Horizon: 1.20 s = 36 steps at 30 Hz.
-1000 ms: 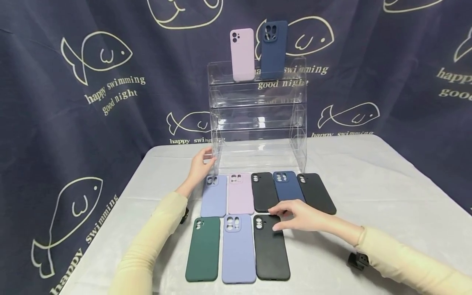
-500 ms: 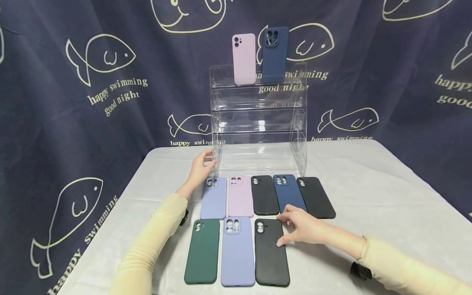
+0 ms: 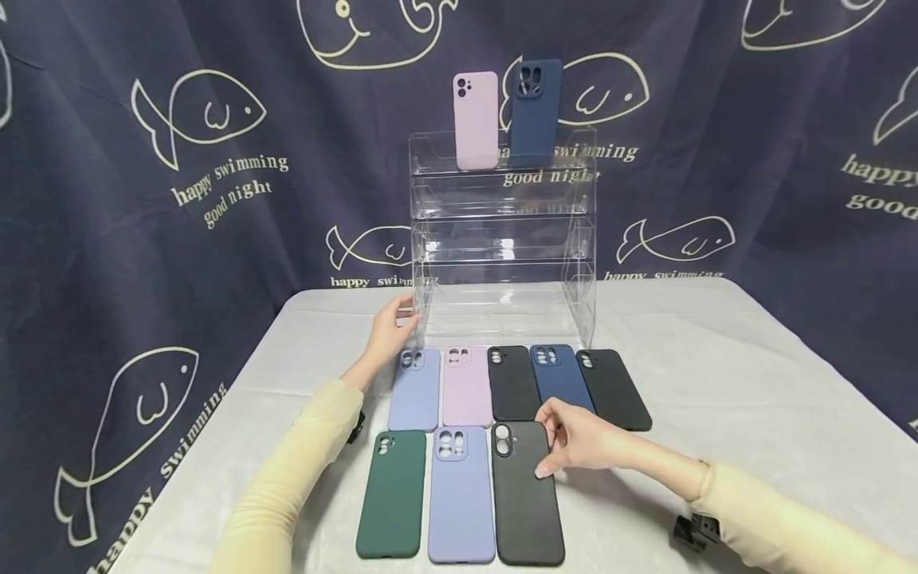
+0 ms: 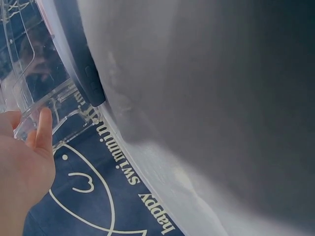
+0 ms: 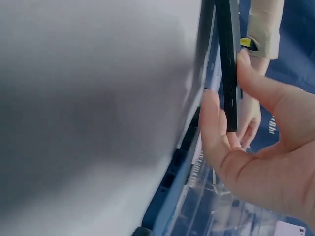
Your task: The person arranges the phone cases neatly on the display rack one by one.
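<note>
My right hand (image 3: 584,437) pinches a black phone case (image 3: 529,510) by its upper right edge. In the right wrist view the same black case (image 5: 228,64) stands between thumb and fingers, its top end raised off the table. My left hand (image 3: 389,328) holds the lower left side of a clear tiered display stand (image 3: 502,261); the left wrist view shows the fingertips at its transparent side panel. Left of the black case lie a light blue phone case (image 3: 462,506) and a dark green phone case (image 3: 391,498).
Behind them lies a row: light blue case (image 3: 414,399), pink case (image 3: 468,395), black case (image 3: 512,391), navy case (image 3: 562,383) and another black case (image 3: 618,395). On the stand's top tier stand a pink case (image 3: 476,123) and a navy case (image 3: 536,119). A patterned curtain (image 3: 237,255) hangs behind.
My right hand has closed from hovering over the front black case to pinching its edge, and the case's top has lifted slightly. My left hand stays on the stand. The head view has tilted upward slightly.
</note>
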Tool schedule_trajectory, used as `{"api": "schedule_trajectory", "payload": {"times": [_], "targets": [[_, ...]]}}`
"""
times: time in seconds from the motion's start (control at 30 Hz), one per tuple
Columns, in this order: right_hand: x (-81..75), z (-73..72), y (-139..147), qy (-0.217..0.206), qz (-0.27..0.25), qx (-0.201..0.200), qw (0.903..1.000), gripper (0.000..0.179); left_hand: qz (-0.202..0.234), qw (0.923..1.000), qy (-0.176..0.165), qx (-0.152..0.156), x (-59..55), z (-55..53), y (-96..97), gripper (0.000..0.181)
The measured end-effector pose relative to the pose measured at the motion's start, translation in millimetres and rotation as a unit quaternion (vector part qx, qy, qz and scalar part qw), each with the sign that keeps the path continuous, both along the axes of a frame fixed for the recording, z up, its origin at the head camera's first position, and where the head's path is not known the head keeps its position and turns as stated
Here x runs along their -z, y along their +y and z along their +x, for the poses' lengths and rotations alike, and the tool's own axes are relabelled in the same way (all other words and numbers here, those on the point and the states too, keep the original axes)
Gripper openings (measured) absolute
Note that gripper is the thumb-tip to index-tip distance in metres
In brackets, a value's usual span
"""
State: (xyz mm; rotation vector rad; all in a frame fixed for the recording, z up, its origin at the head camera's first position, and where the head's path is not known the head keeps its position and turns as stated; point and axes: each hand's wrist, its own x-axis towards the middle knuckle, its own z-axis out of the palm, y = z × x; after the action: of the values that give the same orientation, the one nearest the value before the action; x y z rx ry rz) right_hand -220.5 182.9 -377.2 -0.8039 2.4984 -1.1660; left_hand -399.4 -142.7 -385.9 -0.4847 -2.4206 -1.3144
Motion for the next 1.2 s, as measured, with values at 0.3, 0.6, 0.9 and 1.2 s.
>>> {"api": "schedule_trajectory", "payload": {"times": [0.3,0.6,0.9,1.2], "targets": [[-11.6,-5.0,0,-0.004,-0.053,0.041,0.9978,0.054,0.003,0.9999,0.011,0.003,0.3,-1.2,-0.1,0.044],[-12.3,-10.9,3,-0.009,-0.139,0.062,0.9883,0.05,0.003,1.0,0.004,0.003,1.6,-1.8,-0.2,0.044],[-30.9,-21.5,15,0.041,-0.183,0.087,0.9783,0.047,-0.002,0.9999,0.01,0.005,1.9,-2.3,1.7,0.045],[-62.8,-39.6,28,0.097,-0.202,0.117,0.9675,0.05,0.002,1.0,0.001,-0.001,2.9,-1.2,0.6,0.044]]}}
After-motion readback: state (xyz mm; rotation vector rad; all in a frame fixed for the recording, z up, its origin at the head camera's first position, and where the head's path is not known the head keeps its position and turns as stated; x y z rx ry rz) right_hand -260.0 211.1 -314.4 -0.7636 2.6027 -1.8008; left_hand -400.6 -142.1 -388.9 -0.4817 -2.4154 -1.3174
